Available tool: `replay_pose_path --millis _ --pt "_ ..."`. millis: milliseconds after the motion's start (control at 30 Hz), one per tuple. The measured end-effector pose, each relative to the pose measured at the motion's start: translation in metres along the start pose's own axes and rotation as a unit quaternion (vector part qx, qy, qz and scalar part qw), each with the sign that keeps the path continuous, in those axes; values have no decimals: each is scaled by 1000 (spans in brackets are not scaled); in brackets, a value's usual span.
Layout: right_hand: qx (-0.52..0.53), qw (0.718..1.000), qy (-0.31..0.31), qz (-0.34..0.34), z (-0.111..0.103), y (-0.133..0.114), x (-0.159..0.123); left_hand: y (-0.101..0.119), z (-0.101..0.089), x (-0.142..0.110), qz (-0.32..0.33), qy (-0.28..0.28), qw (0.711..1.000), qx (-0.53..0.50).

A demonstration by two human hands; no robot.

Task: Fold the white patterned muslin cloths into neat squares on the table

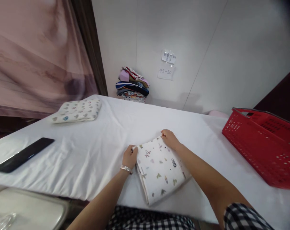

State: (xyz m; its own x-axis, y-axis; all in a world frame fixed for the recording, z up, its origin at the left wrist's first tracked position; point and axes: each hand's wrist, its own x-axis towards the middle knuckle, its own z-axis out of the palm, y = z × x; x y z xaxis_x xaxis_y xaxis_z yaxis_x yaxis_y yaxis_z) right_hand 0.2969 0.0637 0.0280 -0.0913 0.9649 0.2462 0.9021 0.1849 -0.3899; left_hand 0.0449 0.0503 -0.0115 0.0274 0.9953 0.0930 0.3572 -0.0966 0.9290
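A folded white cloth with small printed figures lies at the front edge of the white-covered table, close to my body. My left hand, with a bracelet on its wrist, pinches the cloth's far left corner. At the far right corner, the fingers of my right hand are closed on the same cloth. Several folded layers show along its left side. My right forearm covers part of the cloth's right edge.
A second folded printed cloth lies at the table's far left, with a flat black object nearer. On the right stands a red perforated plastic basket. Behind the table rises a pile of folded fabrics against the wall. A pale chair is at lower left.
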Motion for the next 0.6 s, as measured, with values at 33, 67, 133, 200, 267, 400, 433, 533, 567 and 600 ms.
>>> replay_pose_path --millis 33,67,133,200,267,400,433,533,567,600 --pt "-2 1000 -9 10 3 0 1 1 0 0 -4 2 1000 -2" --pt "-5 1000 -17 16 6 1 2 1 0 0 -7 3 1000 -3" --pt "-10 1000 -20 22 12 3 2 3 0 -1 -11 4 1000 -2" --pt "-16 999 -15 28 16 4 1 3 0 -1 -10 4 1000 4" --pt "-20 999 -9 30 17 5 -1 3 0 -1 -4 4 1000 12" --pt "-26 999 -6 28 18 6 -2 7 -5 0 8 -22 996 81" --pt "-28 999 -5 29 18 6 -1 10 -8 1 10 -39 992 120" --pt "-34 999 -3 30 20 6 -1 29 -16 4 33 -67 960 271" --pt "-36 999 -3 31 20 6 0 37 -17 4 55 -61 945 316" --pt "-38 999 -4 31 21 6 0 46 -16 5 86 -54 931 351"
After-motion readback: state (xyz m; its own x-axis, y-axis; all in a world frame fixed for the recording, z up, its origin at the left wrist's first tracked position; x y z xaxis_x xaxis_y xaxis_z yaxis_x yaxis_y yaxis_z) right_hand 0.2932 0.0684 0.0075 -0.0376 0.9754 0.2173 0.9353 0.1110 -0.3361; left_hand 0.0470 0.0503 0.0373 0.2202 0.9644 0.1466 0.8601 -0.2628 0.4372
